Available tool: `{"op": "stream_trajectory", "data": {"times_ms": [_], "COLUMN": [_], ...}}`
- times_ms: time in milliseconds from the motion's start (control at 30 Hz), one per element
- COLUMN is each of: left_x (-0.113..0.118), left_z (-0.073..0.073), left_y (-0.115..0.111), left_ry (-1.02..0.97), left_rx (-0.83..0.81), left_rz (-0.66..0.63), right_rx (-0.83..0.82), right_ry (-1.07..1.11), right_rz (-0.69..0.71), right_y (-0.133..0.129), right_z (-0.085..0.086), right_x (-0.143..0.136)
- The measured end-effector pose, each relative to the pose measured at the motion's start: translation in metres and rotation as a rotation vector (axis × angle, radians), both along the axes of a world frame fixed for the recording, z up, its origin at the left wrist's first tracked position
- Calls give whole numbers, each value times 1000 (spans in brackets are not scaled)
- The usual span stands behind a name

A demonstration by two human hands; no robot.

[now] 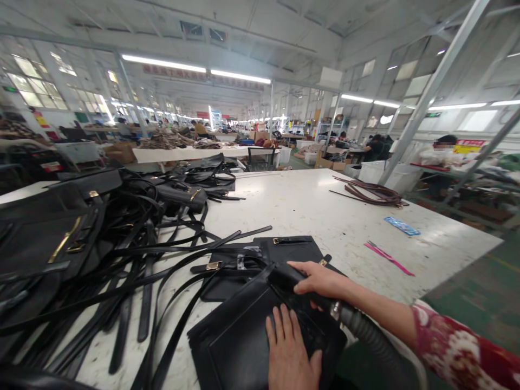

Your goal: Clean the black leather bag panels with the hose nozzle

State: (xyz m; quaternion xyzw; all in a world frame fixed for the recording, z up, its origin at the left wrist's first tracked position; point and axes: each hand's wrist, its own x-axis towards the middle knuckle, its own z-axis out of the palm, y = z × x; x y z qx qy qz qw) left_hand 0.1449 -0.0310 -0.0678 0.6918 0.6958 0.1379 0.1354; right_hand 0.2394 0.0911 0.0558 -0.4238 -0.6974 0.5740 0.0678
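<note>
A black leather bag (239, 336) lies on the near edge of the white table. My left hand (290, 349) rests flat on it, fingers stretched out. In my right hand (319, 279) is a black hand tool (284, 277), its head over the bag's upper part; its exact kind I cannot tell. From the tool's back end a ribbed hose (371, 330) runs down to the lower right. Beyond the bag lie flat black leather pieces (290, 246) with gold buckles, and a strap with a gold buckle (213, 266).
A heap of black bags and straps (44, 227) covers the table's left side. On the right of the white table (292, 200) lie brown straps (374, 194), a blue packet (402, 225) and a pink-handled tool (390, 259). Metal posts rise beyond; people work farther back.
</note>
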Motion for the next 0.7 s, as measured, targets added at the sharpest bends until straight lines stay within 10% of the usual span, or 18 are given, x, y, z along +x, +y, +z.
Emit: {"op": "stream_trajectory", "data": {"times_ms": [167, 267, 433, 700], "left_x": [-26, -54, -83, -90], "left_z": [-3, 17, 46, 27], "left_y": [23, 67, 134, 151], "left_ry": [25, 27, -95, -460], "left_rx": [186, 246, 115, 139], "left_rz": [29, 209, 146, 20], "right_rx": [110, 137, 2, -84], "right_ry": [110, 182, 268, 282], "right_rz": [-127, -195, -299, -444], "right_y": [10, -2, -26, -52], "right_z": [-16, -23, -28, -12], "right_x": [-10, 7, 45, 78]}}
